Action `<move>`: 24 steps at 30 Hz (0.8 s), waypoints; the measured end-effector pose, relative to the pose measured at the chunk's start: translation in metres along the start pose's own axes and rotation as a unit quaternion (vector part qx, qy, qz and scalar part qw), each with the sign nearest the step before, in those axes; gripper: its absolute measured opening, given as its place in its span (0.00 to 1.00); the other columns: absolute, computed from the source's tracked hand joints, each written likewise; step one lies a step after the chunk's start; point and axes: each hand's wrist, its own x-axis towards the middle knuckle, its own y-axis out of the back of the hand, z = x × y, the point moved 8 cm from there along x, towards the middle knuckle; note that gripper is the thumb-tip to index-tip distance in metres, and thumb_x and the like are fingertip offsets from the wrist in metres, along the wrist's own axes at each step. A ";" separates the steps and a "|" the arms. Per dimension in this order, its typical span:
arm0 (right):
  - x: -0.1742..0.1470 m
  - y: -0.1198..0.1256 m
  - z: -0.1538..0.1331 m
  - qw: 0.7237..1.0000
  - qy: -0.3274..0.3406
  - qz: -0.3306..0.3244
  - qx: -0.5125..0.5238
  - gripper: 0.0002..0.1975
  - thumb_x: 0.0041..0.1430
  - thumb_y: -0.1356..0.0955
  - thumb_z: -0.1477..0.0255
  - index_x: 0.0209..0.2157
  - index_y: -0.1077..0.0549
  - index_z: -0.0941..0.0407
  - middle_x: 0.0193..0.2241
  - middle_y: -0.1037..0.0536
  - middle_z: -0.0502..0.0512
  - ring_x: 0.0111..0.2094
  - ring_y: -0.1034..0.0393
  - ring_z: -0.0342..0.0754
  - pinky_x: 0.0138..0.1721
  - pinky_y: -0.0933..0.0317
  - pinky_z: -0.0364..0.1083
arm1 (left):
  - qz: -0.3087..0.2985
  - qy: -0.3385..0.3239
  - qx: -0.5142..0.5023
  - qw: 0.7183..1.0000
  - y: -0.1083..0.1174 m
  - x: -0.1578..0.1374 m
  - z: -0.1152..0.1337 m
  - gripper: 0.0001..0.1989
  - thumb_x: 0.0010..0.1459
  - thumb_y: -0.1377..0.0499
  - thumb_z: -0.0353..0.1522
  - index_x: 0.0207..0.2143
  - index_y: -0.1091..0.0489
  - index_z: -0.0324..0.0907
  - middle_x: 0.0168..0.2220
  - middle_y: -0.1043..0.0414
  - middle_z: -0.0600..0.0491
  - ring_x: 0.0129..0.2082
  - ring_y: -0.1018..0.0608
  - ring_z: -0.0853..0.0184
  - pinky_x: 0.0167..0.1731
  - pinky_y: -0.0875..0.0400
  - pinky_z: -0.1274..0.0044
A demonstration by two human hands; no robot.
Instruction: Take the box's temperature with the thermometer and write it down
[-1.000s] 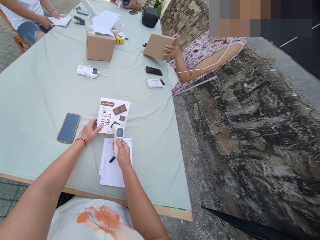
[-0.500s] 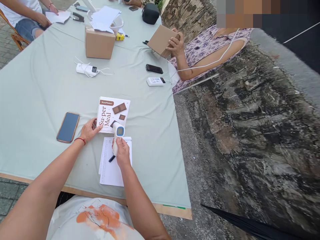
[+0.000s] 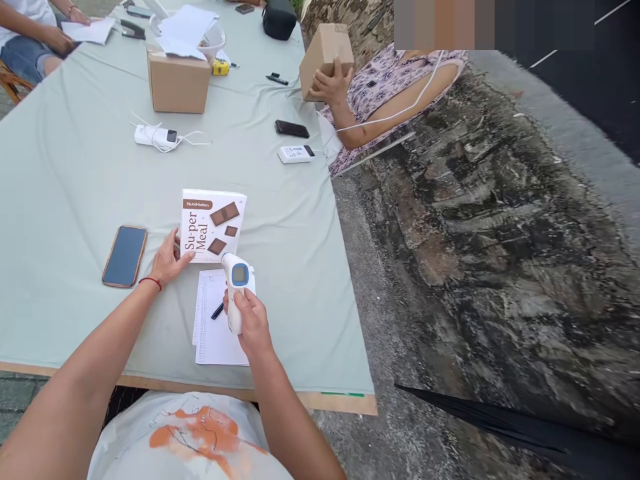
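Observation:
My left hand [image 3: 169, 259] grips the lower left edge of a white "Su-per Meal" box [image 3: 227, 243] with brown chocolate pictures on it. The thumb lies on its front, and the other fingers are partly hidden behind its side. In my right hand [image 3: 253, 321] is a white infrared thermometer [image 3: 235, 300] with a blue-rimmed screen, its nose just below the box. Under the thermometer lie sheets of paper [image 3: 220, 348] with a black pen [image 3: 217, 311] on them. Left of my left hand rests a smartphone [image 3: 125, 255] in a brown case.
On the cloth-covered table [image 3: 75, 200] stand a cardboard box [image 3: 179, 85] and a white basket [image 3: 216, 40] with papers. A white device with a cable [image 3: 156, 137], a black phone [image 3: 292, 129] and another white device [image 3: 296, 155] lie farther off. A person at right holds a carton [image 3: 327, 50].
My right hand has drawn the thermometer back from the box toward me, uncovering its lower right front. The person at right has turned the carton. The view has shifted slightly.

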 end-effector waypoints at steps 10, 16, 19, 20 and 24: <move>-0.027 0.023 -0.010 0.999 0.017 0.038 -0.010 0.24 0.46 0.27 0.50 0.35 0.27 0.57 0.28 0.30 0.52 0.29 0.39 0.45 0.30 0.42 0.43 | 0.089 -0.034 0.042 0.995 0.011 0.007 -0.008 0.38 0.59 0.42 0.48 0.64 0.49 0.38 0.52 0.38 0.41 0.35 0.30 0.66 0.38 0.30 0.71; -0.011 0.061 0.001 0.986 0.063 0.086 -0.126 0.26 0.51 0.30 0.50 0.41 0.27 0.58 0.34 0.27 0.55 0.34 0.35 0.47 0.37 0.39 0.46 | 0.118 0.007 0.023 0.993 0.015 0.007 -0.008 0.27 0.56 0.40 0.45 0.53 0.38 0.38 0.46 0.34 0.45 0.29 0.32 0.70 0.35 0.31 0.73; 0.006 0.106 0.004 0.925 0.107 0.197 -0.306 0.34 0.49 0.31 0.48 0.50 0.29 0.58 0.46 0.27 0.62 0.47 0.34 0.55 0.49 0.40 0.52 | 0.113 0.076 -0.005 0.991 0.015 0.008 -0.014 0.19 0.53 0.38 0.44 0.38 0.37 0.40 0.32 0.34 0.54 0.27 0.33 0.70 0.31 0.35 0.75; 0.011 0.121 0.005 0.893 0.114 0.228 -0.371 0.35 0.49 0.32 0.47 0.51 0.29 0.58 0.47 0.27 0.64 0.49 0.35 0.57 0.50 0.40 0.53 | 0.109 0.095 -0.009 0.989 0.015 0.007 -0.015 0.17 0.52 0.38 0.44 0.33 0.38 0.41 0.28 0.36 0.56 0.26 0.35 0.71 0.29 0.37 0.76; 0.025 0.158 0.011 0.791 0.121 0.257 -0.542 0.33 0.55 0.36 0.48 0.52 0.29 0.59 0.44 0.27 0.67 0.48 0.35 0.60 0.48 0.41 0.56 | 0.095 0.125 0.004 0.988 0.008 -0.005 -0.007 0.18 0.56 0.42 0.41 0.22 0.46 0.42 0.21 0.42 0.57 0.24 0.39 0.71 0.26 0.41 0.77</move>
